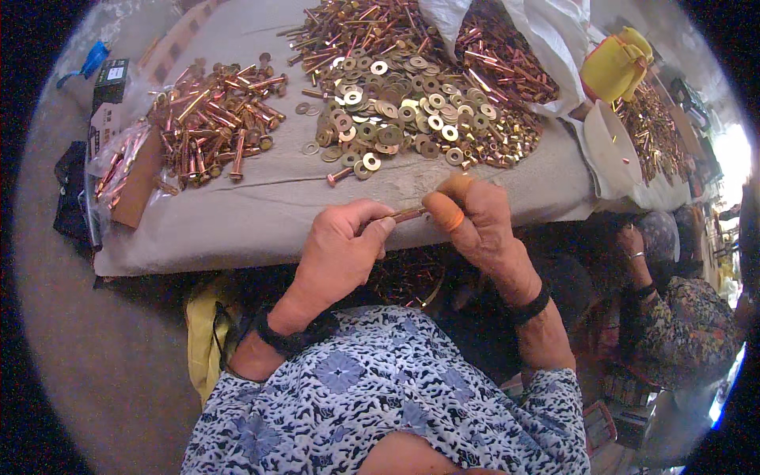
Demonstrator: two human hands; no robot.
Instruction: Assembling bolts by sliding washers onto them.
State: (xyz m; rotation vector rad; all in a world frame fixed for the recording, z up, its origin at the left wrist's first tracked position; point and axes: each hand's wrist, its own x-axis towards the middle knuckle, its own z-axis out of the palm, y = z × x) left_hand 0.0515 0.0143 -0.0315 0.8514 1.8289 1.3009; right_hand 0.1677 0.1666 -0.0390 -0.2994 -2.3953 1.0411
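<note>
Just off the table's front edge, a brass-coloured bolt point(408, 214) lies level between my two hands. My left hand point(342, 245) pinches one end between thumb and fingers. At the other end my right hand point(473, 218), with orange covers on its thumb and a finger, closes around the tip; whatever else sits there is hidden. Beyond my hands spreads a heap of flat washers point(388, 111), with small nuts point(495, 142) at its right side. One loose bolt point(340, 176) lies near the washers, on the side toward me.
Assembled-looking bolts point(214, 119) are piled at the left, beside a cardboard box point(134, 178). More bolts point(372, 32) lie at the back, some spilling from a white sack point(546, 47). A yellow glove point(617, 65) sits at the right. Another person's arm point(636, 253) shows farther right.
</note>
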